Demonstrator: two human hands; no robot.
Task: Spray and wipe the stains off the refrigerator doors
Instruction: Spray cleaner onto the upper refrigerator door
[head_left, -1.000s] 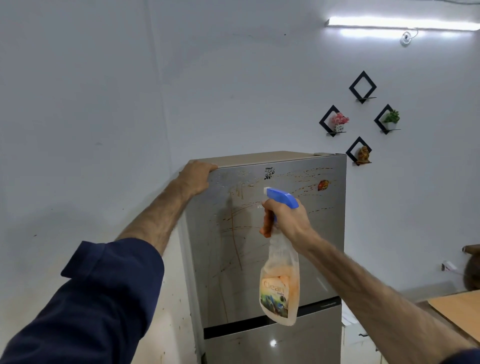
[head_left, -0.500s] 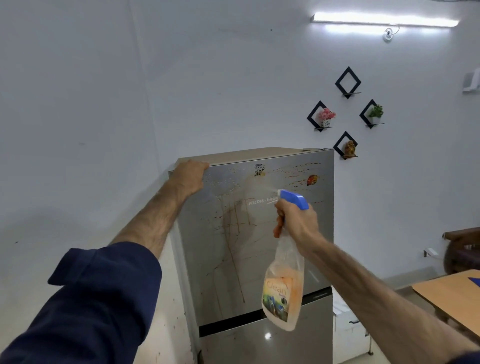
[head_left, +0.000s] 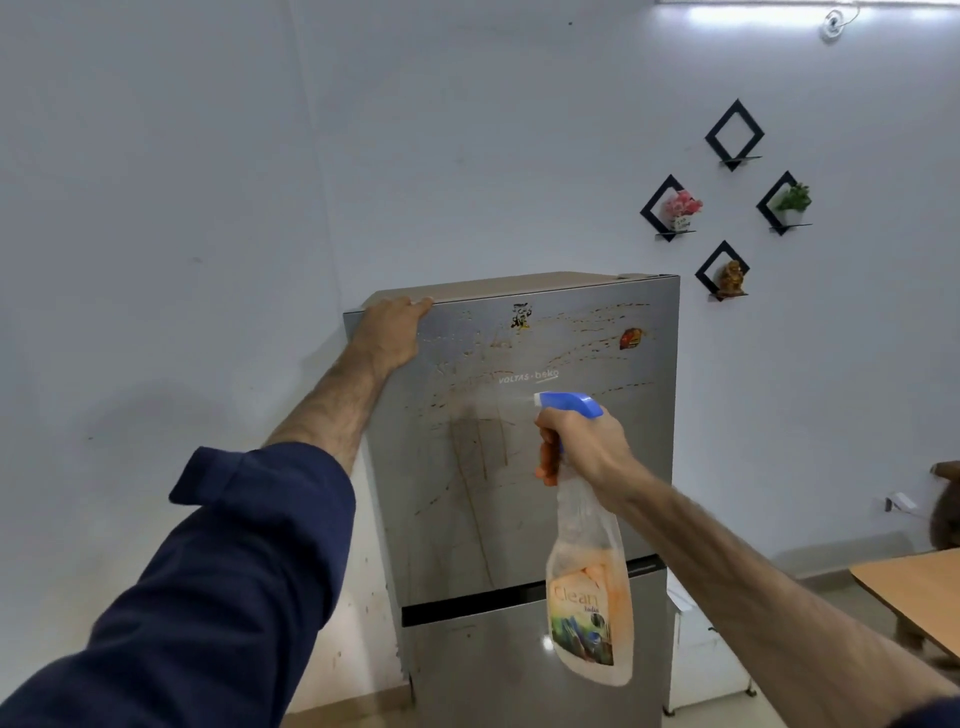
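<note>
A grey two-door refrigerator (head_left: 639, 467) stands in the corner, its upper door streaked with brown stains (head_left: 483, 457) and wet patches. My left hand (head_left: 389, 332) grips the top left corner of the upper door. My right hand (head_left: 582, 447) holds a clear spray bottle (head_left: 589, 587) with a blue trigger head and orange liquid, its nozzle aimed left at the upper door, fingers on the trigger. The lower door (head_left: 483, 670) shows below a dark gap.
Several black diamond wall shelves (head_left: 733, 136) with small plants and a figurine hang right of the refrigerator. A wooden table (head_left: 919, 592) juts in at the lower right. A white low cabinet (head_left: 696, 654) sits beside the refrigerator's base. White walls meet behind it.
My right hand has carried the bottle down and to the right across the upper door, uncovering the brand lettering. My left hand stays on the door's top corner.
</note>
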